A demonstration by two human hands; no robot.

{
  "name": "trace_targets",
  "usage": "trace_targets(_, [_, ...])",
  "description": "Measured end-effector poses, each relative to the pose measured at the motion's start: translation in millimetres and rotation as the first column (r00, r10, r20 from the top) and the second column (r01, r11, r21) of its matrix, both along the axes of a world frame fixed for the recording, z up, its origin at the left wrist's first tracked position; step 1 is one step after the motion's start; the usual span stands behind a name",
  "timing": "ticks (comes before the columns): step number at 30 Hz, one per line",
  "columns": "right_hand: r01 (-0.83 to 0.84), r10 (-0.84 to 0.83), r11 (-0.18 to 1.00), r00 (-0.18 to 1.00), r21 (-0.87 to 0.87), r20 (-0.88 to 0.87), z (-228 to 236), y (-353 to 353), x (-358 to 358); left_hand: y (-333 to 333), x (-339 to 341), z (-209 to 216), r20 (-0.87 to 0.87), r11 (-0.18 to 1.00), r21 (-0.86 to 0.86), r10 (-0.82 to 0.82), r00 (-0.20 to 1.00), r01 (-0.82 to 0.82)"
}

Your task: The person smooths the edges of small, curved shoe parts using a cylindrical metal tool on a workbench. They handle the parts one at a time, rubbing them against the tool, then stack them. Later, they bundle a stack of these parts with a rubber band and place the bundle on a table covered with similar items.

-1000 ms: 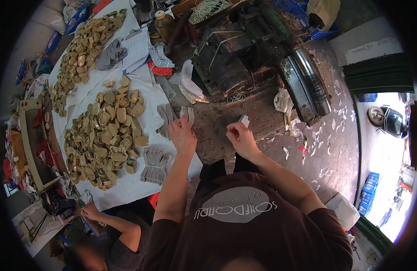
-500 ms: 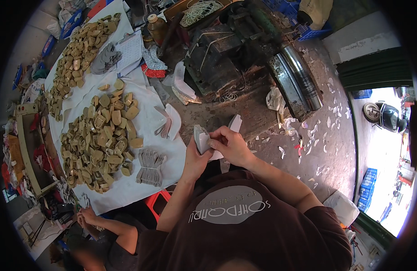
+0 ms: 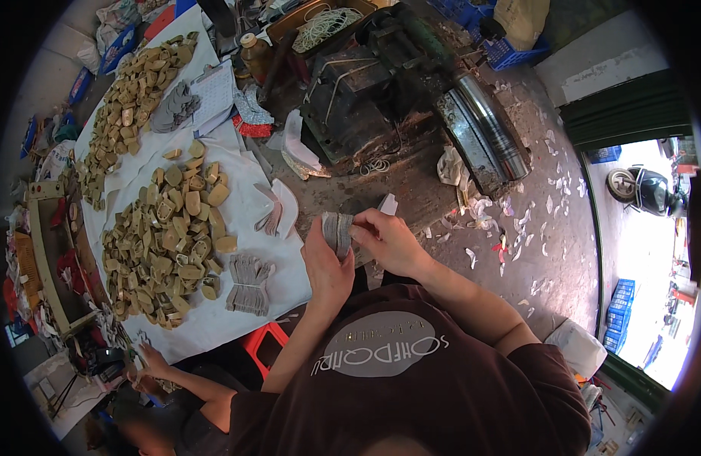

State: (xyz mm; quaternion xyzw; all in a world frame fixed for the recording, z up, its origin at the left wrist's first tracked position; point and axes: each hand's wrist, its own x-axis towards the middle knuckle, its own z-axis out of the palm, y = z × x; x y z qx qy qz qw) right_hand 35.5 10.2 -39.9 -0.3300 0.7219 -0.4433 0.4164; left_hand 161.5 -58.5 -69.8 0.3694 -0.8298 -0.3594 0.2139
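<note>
A thick stack of grey layered pieces (image 3: 337,230) stands upright in my left hand (image 3: 328,267), the fingers wrapped round its side. My right hand (image 3: 394,245) pinches the stack's right edge between thumb and fingers. Just beyond the right knuckles shows a white piece (image 3: 388,204); whether that hand holds it or it lies on the bench, I cannot tell. Left of my hands, curved white pieces (image 3: 287,210) lie at the paper's edge beside a small grey and pinkish stack (image 3: 271,216). A tied grey bundle (image 3: 249,284) rests closer to me.
Heaps of olive-tan moulded pieces (image 3: 164,239) cover the white-papered table. A dark machine with a shiny metal roller (image 3: 493,129) stands ahead on the worn bench (image 3: 426,194). Scraps litter the floor at right. At lower left a co-worker's hand (image 3: 149,361) works near a red stool (image 3: 265,346).
The stack in my left hand has turned, so its grey layered edges now show instead of a white face. My right fingers have shifted along its edge. The view has moved slightly.
</note>
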Motion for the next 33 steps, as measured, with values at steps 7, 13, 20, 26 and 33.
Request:
trace_targets(7, [-0.01, 0.024, 0.998, 0.969, -0.055, 0.246, -15.1, 6.5, -8.7, 0.7, 3.7, -5.2, 0.025, 0.998, -0.043, -0.054, 0.998, 0.055])
trace_targets(13, [0.06, -0.015, 0.996, 0.846, -0.067, 0.532, -10.5, 7.8, -12.9, -0.2, 3.5, 0.5, -0.06, 0.95, 0.297, -0.078, 0.995, 0.092])
trace_targets(20, [0.082, -0.017, 0.992, 0.839, -0.097, 0.543, -16.6, 11.2, -11.8, 1.7, 4.3, -8.6, -0.136, 0.901, 0.418, -0.063, 0.989, 0.115])
trace_targets(26, [-0.027, 0.0, 0.973, 0.993, -0.23, -0.115, -21.5, 12.7, 9.6, -0.7, -1.0, -7.1, -0.29, 0.218, 0.951, 0.388, 0.875, 0.219])
trace_targets(33, [-0.235, 0.058, 0.867, 0.924, -0.44, -0.379, 0.4, 10.1, 17.6, -13.1, -1.0, -30.6, -0.152, -0.07, 0.971, 0.556, 0.817, 0.228])
